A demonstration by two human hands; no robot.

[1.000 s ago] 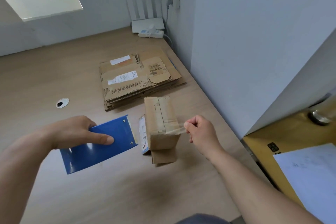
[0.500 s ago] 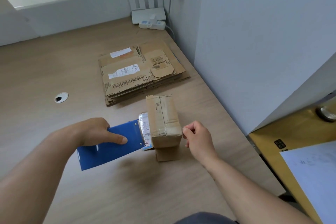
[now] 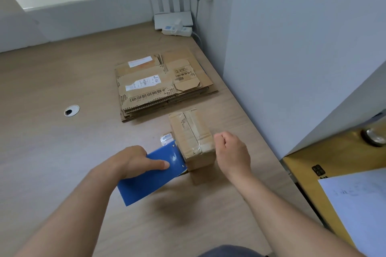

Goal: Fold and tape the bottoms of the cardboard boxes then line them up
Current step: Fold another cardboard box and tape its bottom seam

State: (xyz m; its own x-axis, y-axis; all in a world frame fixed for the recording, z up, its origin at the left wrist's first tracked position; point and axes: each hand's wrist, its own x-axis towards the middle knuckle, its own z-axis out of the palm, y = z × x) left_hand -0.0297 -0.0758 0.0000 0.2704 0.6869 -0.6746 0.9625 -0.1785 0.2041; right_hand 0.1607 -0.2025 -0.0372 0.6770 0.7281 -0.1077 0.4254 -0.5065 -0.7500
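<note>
While the left hand (image 3: 135, 161) grips the blue tape dispenser (image 3: 154, 175), thumb laid flat along its top face, the toothed end sits tight against the near left corner of the small cardboard box (image 3: 191, 137). That box stands on the wooden surface (image 3: 62, 152), right of centre, near the wall. Its upper face is folded shut, with clear tape (image 3: 193, 131) running down the seam and over the near edge, so nothing inside can be seen. One flap (image 3: 201, 176) sticks out at its near foot. On the other side, the right hand (image 3: 231, 154) is curled into a loose fist just beside the box's right face; I cannot tell whether it pinches a tape end. Farther off, just beyond the box, lies a stack of flattened boxes (image 3: 163, 87), labels up. A round cable hole (image 3: 71, 110) sits to the left. In the far corner are a white router (image 3: 173, 21) and a power strip (image 3: 177, 30). Near right, a yellow box (image 3: 309, 162) carries a white sheet (image 3: 359, 204).
</note>
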